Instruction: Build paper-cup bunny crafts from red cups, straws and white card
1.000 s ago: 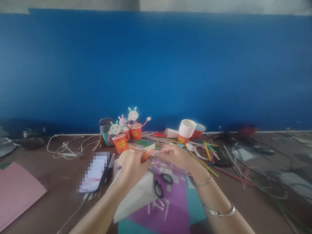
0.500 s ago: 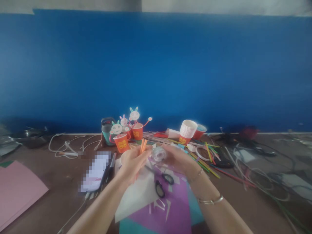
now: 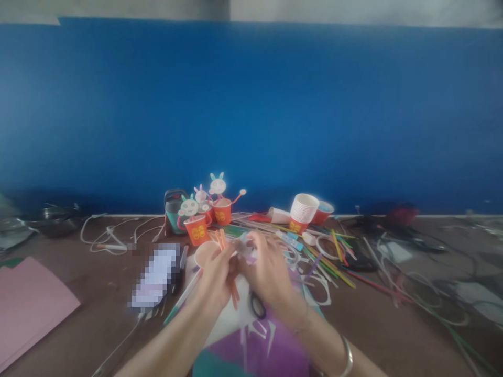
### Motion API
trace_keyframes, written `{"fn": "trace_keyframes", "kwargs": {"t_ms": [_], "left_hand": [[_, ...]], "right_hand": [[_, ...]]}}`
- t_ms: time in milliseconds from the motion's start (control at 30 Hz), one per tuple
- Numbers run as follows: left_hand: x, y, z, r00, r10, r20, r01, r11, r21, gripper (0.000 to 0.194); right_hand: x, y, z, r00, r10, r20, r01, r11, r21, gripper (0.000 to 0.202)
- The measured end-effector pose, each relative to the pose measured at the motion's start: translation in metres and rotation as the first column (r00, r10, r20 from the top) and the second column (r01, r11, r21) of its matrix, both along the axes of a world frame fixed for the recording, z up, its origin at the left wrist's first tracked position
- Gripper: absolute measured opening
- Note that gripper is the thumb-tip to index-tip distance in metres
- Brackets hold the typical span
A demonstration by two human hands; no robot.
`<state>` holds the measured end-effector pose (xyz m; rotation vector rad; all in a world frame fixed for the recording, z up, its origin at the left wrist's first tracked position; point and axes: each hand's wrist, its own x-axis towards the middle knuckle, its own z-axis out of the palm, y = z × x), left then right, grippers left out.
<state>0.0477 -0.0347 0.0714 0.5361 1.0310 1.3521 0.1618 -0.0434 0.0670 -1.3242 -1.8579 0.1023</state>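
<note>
My left hand [image 3: 216, 275] is closed around thin orange straws [image 3: 221, 239], whose ends stick out above and below the fingers. Close against it, my right hand [image 3: 271, 269] grips a clear roll of tape [image 3: 247, 246], partly covered by the fingers. Both hands meet above white paper [image 3: 223, 319] and a purple sheet [image 3: 279, 340]. Scissors [image 3: 257, 305] lie under my right hand, with only a black handle loop showing. Beside my left hand is a pale round piece [image 3: 204, 254], partly hidden.
Behind stand orange cups [image 3: 196, 231] with rabbit-faced figures, a teal bottle [image 3: 173, 217] and stacked paper cups [image 3: 304, 209]. Coloured sticks [image 3: 330, 269] and paper scraps [image 3: 320, 289] lie right. A phone [image 3: 155, 277] and pink paper [image 3: 35, 309] are left; cables [image 3: 420, 288] sprawl far right.
My right hand has moved left with the tape roll, up against my left hand and the orange straws. It now covers more of the scissors, and the paper scraps on the right are uncovered.
</note>
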Motion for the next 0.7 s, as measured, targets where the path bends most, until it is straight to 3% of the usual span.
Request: {"fn": "trace_keyframes", "kwargs": {"t_ms": [167,333,467,600,700], "left_hand": [[-0.001,-0.002,-0.004,0.996,-0.011,-0.085,0.016,0.998,0.056,0.038],[0.000,-0.002,-0.012,0.959,0.119,-0.256,-0.079,0.984,0.158,0.039],[0.000,-0.003,-0.013,0.939,0.059,-0.338,0.000,0.985,0.171,0.030],[-0.001,-0.002,-0.009,0.945,-0.004,-0.328,0.058,0.986,0.155,0.029],[-0.001,-0.001,-0.007,0.967,-0.014,-0.254,0.057,0.985,0.162,0.037]], "right_hand": [[-0.006,0.007,-0.013,0.997,0.008,-0.072,-0.006,0.999,0.038,0.033],[-0.005,0.008,-0.007,0.999,-0.042,-0.007,0.042,0.997,0.067,0.031],[0.002,0.012,-0.003,0.996,-0.085,-0.014,0.085,0.996,0.035,0.026],[0.013,0.020,-0.001,0.998,-0.041,-0.051,0.040,0.999,-0.015,0.021],[0.022,0.028,0.002,0.980,-0.031,-0.196,0.013,0.996,-0.093,0.020]]}}
